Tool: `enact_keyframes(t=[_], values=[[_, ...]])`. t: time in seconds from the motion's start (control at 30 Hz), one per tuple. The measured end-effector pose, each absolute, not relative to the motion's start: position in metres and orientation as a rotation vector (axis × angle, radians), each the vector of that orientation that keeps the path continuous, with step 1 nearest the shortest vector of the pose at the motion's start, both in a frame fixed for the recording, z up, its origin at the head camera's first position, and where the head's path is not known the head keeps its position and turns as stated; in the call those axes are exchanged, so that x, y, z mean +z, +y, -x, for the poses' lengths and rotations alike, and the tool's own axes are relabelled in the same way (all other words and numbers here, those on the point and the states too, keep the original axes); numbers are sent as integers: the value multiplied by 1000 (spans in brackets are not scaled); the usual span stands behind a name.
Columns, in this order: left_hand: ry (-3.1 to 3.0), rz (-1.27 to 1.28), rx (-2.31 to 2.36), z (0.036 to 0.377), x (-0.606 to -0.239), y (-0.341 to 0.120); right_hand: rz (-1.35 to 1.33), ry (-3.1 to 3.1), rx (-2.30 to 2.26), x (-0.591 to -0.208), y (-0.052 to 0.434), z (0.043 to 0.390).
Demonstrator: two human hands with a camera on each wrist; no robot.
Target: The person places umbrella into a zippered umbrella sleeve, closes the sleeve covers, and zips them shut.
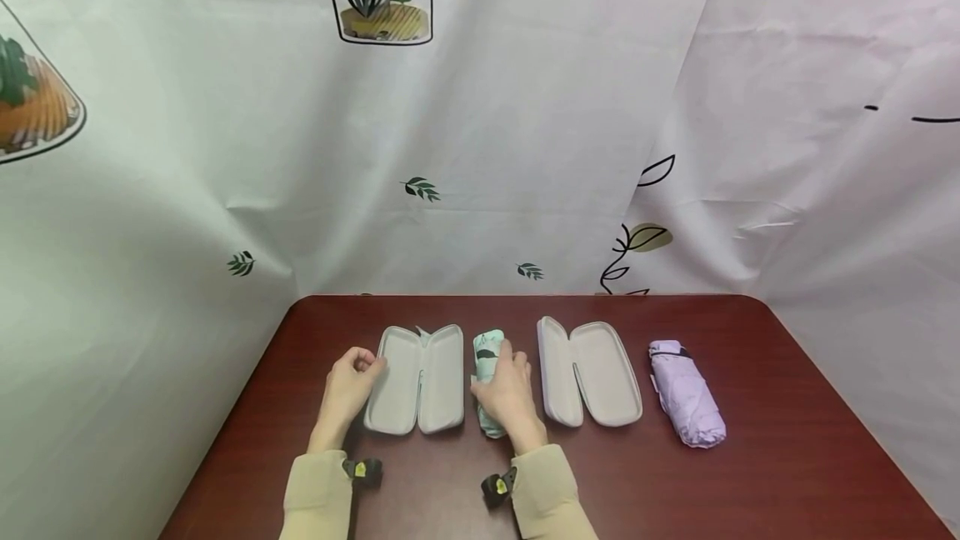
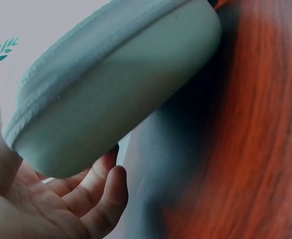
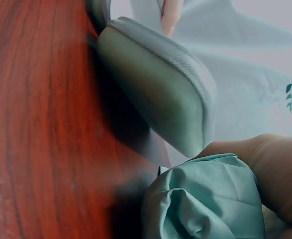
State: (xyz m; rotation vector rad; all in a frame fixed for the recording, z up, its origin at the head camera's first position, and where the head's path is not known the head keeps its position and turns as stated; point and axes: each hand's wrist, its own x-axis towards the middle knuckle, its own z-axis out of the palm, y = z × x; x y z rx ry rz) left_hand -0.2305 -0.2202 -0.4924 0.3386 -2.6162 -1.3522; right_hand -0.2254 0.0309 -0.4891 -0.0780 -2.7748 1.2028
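Note:
A mint green folded umbrella (image 1: 489, 373) lies on the dark red table (image 1: 787, 457) between two open grey cases. My right hand (image 1: 508, 390) is curled over it and grips it; the umbrella (image 3: 206, 204) fills the lower right of the right wrist view. My left hand (image 1: 352, 377) holds the left edge of the left open case (image 1: 417, 379), its fingers (image 2: 93, 191) curled under the case shell (image 2: 116, 84). The second open case (image 1: 590, 372) lies to the right. A lilac folded umbrella (image 1: 686, 392) lies further right, untouched.
White printed curtains (image 1: 480, 148) hang close behind and at both sides of the table. The table's rounded far corners and side edges are near the outer objects. Bare tabletop stretches in front of the cases toward me.

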Motion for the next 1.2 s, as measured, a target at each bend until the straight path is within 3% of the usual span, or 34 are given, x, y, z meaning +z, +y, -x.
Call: enact_keyframes(t=[0.7,1.2], values=[[-2618,-324,-1364,230,-487,-220,32,-2662,1290,-457,31,218],[-2618,-320,-1372,228,-491,-222,-84,-2680,1320,-447,-7,204]])
